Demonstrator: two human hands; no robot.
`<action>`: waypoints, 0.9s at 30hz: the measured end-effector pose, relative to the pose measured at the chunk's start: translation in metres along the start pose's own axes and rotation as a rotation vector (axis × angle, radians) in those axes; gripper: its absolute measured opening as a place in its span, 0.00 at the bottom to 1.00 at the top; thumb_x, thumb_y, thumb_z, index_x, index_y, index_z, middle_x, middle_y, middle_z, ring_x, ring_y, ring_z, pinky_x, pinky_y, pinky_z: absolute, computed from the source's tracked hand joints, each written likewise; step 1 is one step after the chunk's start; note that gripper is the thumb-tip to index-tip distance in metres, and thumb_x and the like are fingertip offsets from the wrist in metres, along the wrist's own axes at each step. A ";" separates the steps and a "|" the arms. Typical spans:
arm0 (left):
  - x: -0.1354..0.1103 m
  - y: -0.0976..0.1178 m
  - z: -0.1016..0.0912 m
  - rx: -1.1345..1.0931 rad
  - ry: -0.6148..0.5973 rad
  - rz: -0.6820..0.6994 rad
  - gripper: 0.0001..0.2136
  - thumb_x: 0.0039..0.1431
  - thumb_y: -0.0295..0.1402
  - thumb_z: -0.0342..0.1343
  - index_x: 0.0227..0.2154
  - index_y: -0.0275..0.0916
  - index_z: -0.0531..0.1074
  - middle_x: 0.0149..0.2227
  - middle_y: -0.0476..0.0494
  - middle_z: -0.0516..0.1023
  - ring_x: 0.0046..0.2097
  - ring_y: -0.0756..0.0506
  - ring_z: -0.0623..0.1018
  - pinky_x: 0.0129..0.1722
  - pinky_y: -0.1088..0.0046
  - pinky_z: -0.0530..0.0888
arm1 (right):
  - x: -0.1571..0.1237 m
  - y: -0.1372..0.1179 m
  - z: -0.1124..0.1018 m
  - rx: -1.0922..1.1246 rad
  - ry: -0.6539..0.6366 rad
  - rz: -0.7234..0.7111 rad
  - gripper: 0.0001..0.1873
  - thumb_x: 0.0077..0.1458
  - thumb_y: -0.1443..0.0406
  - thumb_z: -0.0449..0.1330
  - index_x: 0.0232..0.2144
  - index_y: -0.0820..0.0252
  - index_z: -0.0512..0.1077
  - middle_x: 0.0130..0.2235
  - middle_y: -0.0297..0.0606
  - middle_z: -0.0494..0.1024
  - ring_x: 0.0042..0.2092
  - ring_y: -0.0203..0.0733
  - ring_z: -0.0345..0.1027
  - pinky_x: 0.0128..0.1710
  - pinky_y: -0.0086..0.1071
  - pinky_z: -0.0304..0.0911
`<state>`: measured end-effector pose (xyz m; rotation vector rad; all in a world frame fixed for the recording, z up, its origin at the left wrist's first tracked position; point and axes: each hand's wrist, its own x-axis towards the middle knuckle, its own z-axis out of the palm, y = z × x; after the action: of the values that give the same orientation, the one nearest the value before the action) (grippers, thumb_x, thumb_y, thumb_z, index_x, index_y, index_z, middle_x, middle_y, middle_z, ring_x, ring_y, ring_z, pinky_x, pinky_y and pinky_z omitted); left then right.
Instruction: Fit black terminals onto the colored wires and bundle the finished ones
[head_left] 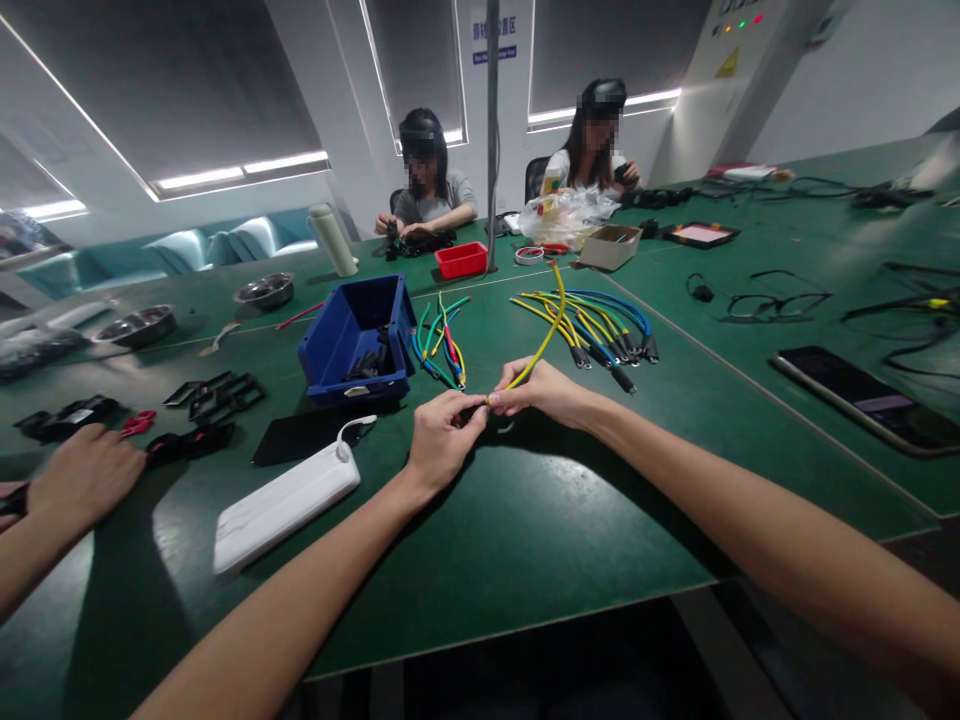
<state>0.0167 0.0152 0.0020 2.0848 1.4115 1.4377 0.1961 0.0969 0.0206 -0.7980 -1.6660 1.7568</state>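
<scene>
A yellow wire (pixel 546 335) rises from my hands and curves up over the green table (pixel 525 520). My right hand (pixel 541 390) pinches its lower end. My left hand (pixel 441 438) is closed right against that end, fingertips touching the wire tip; what they grip there is too small to see. Behind my hands lie two bundles of coloured wires with black end caps, a small one (pixel 442 345) and a larger one (pixel 592 325). A blue bin (pixel 352 335) with black parts stands to the left of them.
A white power bank (pixel 281 505) with a cable lies near my left arm. Another person's hand (pixel 79 475) rests at the far left by black parts and red scissors (pixel 139 422). A phone (pixel 862 398) lies at right. Two people sit working across the table.
</scene>
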 end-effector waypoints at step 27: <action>0.005 -0.007 0.002 -0.187 -0.124 -0.210 0.12 0.57 0.39 0.58 0.36 0.37 0.80 0.28 0.45 0.78 0.24 0.52 0.71 0.22 0.78 0.68 | 0.001 -0.003 0.005 -0.155 0.072 -0.136 0.17 0.34 0.58 0.72 0.21 0.64 0.72 0.20 0.35 0.74 0.22 0.34 0.66 0.21 0.27 0.59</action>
<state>0.0144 0.0230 -0.0008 1.8194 1.3463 1.2806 0.1921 0.0946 0.0236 -0.7869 -1.7804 1.5037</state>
